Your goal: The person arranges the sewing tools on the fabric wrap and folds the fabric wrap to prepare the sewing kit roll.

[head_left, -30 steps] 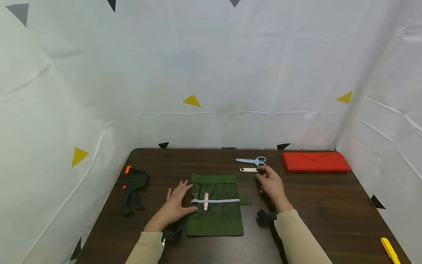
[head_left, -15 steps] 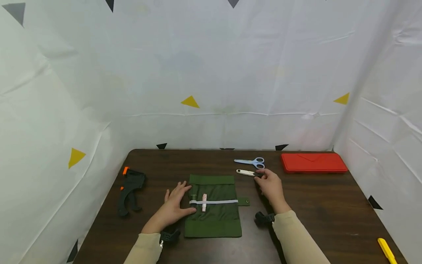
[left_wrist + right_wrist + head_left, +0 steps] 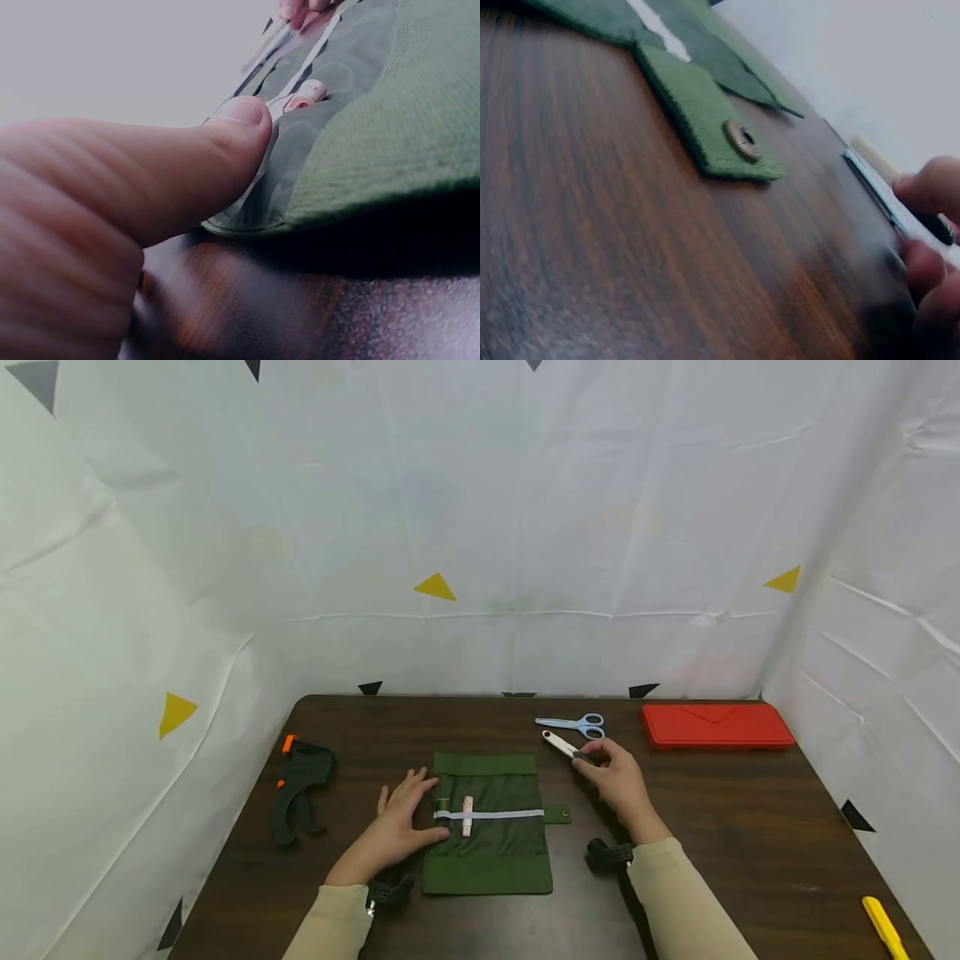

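My right hand [image 3: 618, 781] pinches the dark end of a slim white tool [image 3: 558, 743] with a hole at its pale end. It points up and left, just below light-blue scissors [image 3: 572, 723]. An unrolled green cloth tool roll [image 3: 487, 878] lies flat on the table, a white elastic band [image 3: 513, 815] across it. Under the band sit a rolled pink-and-white strip [image 3: 467, 822] and a small dark green cylinder [image 3: 443, 805]. At the roll's left edge rests my left hand [image 3: 397, 827], fingers spread; its thumb [image 3: 236, 139] touches the cloth in the left wrist view.
A black clamp [image 3: 302, 789] with orange tips lies at the left of the brown table [image 3: 720, 827]. A red case [image 3: 716, 727] sits at the back right, and a yellow-handled tool [image 3: 885, 927] by the right edge. The roll's snap tab [image 3: 712, 127] sticks out rightward.
The white tool has turned in my right hand from level to slanting, its pale end swinging away from me. My left hand stays put on the roll's edge.
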The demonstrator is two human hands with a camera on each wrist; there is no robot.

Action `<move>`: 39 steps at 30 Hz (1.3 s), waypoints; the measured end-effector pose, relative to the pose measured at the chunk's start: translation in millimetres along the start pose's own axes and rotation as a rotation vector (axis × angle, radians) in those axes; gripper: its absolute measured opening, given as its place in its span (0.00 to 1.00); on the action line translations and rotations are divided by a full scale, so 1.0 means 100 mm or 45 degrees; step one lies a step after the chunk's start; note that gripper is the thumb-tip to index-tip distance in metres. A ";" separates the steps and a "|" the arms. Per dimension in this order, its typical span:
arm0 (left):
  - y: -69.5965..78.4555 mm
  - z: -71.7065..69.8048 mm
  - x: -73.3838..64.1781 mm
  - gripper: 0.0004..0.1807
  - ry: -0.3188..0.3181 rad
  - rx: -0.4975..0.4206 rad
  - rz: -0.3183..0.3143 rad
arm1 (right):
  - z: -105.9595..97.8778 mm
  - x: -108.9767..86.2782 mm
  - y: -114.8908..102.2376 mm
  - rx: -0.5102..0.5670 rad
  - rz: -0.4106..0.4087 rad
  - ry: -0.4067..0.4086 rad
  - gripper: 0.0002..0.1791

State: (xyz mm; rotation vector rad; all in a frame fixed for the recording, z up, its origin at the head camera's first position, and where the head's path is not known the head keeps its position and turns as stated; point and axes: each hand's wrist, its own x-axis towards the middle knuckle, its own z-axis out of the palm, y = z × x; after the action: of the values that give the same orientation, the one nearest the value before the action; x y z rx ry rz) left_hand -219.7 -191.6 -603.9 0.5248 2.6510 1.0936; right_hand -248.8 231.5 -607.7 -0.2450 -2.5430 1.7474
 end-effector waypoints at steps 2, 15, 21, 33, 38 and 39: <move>0.00 0.00 0.01 0.52 0.002 0.007 0.000 | -0.02 -0.01 -0.01 0.080 0.025 -0.022 0.15; 0.03 0.04 0.01 0.49 -0.012 -0.007 0.006 | -0.08 -0.12 -0.09 0.507 0.040 -0.034 0.20; 0.02 0.03 -0.01 0.49 -0.006 -0.004 0.011 | 0.02 -0.19 -0.24 0.829 0.015 -0.030 0.21; 0.01 -0.01 -0.02 0.49 -0.002 0.011 -0.003 | 0.70 -0.30 -0.54 0.729 -0.077 -0.194 0.28; 0.01 -0.01 -0.01 0.49 -0.004 0.013 -0.001 | 0.97 -0.34 -0.50 0.589 -0.079 -0.219 0.29; 0.01 0.00 0.00 0.49 -0.007 0.016 -0.003 | 1.00 -0.34 -0.49 0.583 -0.081 -0.225 0.29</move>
State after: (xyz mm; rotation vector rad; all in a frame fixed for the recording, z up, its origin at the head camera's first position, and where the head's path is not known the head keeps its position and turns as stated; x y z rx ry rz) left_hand -219.4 -191.2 -603.0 0.5263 2.6548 1.0742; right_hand -233.5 117.0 -596.6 0.0116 -2.1333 2.3437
